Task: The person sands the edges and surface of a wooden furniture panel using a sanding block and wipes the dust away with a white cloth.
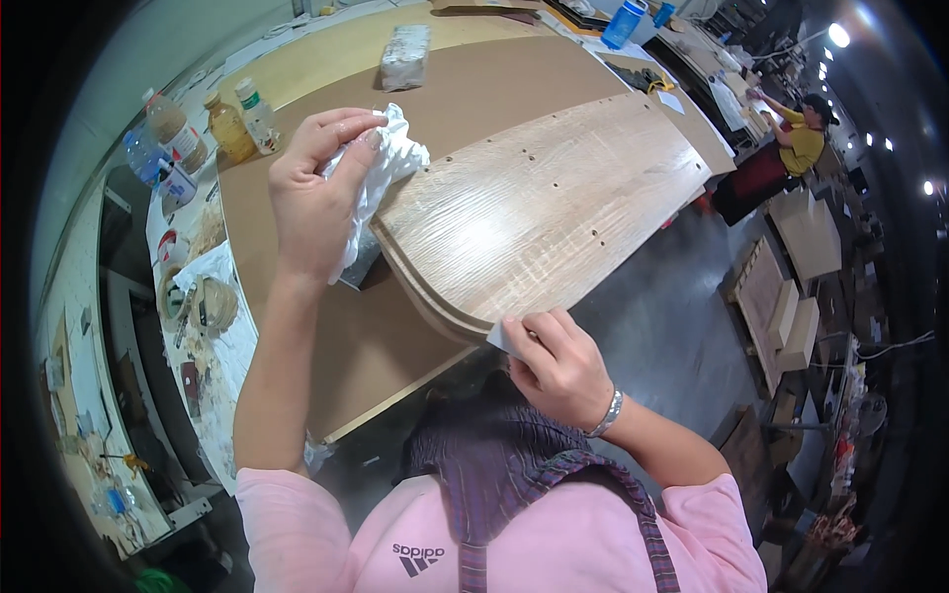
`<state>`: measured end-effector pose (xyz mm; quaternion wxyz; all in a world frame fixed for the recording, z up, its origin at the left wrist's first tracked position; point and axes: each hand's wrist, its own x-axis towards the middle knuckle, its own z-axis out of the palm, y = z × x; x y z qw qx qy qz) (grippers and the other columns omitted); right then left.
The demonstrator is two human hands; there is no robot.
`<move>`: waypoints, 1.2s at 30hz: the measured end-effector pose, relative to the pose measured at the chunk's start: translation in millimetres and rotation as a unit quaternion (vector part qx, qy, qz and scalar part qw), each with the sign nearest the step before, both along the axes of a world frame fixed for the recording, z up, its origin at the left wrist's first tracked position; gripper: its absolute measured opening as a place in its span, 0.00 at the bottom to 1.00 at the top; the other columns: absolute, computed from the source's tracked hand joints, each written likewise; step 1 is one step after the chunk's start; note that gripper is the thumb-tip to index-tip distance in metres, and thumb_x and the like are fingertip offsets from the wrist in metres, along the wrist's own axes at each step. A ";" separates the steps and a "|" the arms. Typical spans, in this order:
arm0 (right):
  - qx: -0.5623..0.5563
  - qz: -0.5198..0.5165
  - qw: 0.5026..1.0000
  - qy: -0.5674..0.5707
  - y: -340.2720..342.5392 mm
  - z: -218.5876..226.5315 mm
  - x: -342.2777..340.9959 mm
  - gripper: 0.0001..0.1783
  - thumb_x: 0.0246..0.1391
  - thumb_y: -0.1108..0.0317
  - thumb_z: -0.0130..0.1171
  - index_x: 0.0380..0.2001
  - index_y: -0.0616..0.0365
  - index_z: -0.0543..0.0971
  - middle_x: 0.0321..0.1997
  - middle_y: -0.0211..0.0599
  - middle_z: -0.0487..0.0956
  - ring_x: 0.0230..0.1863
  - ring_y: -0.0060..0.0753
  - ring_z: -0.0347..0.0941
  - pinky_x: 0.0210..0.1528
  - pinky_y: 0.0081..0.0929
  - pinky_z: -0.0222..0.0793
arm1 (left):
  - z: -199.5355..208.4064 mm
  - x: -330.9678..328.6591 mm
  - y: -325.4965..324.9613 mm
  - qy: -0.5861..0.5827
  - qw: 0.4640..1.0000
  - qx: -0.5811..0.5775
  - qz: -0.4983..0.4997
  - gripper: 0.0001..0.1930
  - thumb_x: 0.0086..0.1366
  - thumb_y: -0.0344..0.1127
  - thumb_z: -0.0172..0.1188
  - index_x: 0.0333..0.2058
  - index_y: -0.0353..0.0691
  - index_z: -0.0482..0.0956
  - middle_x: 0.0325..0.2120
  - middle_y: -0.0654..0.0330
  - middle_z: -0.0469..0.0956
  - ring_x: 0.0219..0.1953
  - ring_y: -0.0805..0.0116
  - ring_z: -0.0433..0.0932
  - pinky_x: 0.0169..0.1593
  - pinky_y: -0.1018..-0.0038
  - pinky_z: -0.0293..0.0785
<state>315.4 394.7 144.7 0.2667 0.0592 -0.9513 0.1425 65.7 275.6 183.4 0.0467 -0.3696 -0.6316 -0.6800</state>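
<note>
We see bottles (232, 128) clustered at left, a whitish block (405, 57) up top, a blue bottle (624, 24) farther right. We also get a co-worker (804, 150) in yellow, a bright lamp (838, 36), and, dimly, maybe a pallet (761, 306) on the floor (652, 306).

- The board (563, 203), mid-frame, is patterned with beige wood grain and dotted with dark holes.
- The cloth (397, 160), left of centre, is coloured white.
- The worktop (356, 366), lower left of centre, is faced in brown.
- The apron (484, 494), bottom centre, is striped over dark purple.
- The shirt (381, 529) is coloured pink.
- The bottle (624, 26), upper right, is tinted blue.
</note>
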 end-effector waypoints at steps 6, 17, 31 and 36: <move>0.011 -0.060 0.998 0.002 40.0 -14.6 50.6 0.32 0.29 0.83 0.63 0.47 0.65 0.77 0.36 0.44 0.74 0.31 0.44 0.72 0.32 0.34 0.71 | 24.8 27.9 4.5 -0.226 0.956 0.102 -0.160 0.10 0.66 0.31 0.58 0.42 0.33 0.82 0.34 0.59 0.83 0.33 0.74 0.81 0.39 0.82 0.77; -0.394 -0.219 0.889 0.083 181.5 3.4 22.8 0.17 0.48 0.76 0.58 0.44 0.68 0.79 0.37 0.35 0.81 0.37 0.21 0.76 0.41 0.20 0.72 | -29.6 48.2 37.8 0.307 0.863 -0.394 0.076 0.32 0.51 0.52 0.69 0.55 0.48 0.76 0.59 0.52 0.67 0.60 0.51 0.64 0.63 0.54 0.59; -0.588 0.053 0.801 -0.100 281.3 -28.5 -65.5 0.18 0.51 0.71 0.54 0.46 0.67 0.77 0.42 0.33 0.80 0.42 0.21 0.73 0.45 0.20 0.68 | -60.3 256.8 146.4 0.240 0.924 -0.247 -0.166 0.13 0.47 0.33 0.62 0.34 0.40 0.81 0.44 0.55 0.78 0.45 0.54 0.77 0.48 0.59 0.75; -0.603 0.081 0.786 -0.112 290.5 -24.1 -65.2 0.18 0.52 0.70 0.53 0.46 0.68 0.77 0.42 0.34 0.79 0.42 0.21 0.72 0.45 0.21 0.67 | -23.5 230.1 100.3 0.230 0.903 -0.326 0.161 0.16 0.43 0.29 0.63 0.35 0.43 0.84 0.42 0.54 0.79 0.42 0.54 0.78 0.44 0.63 0.75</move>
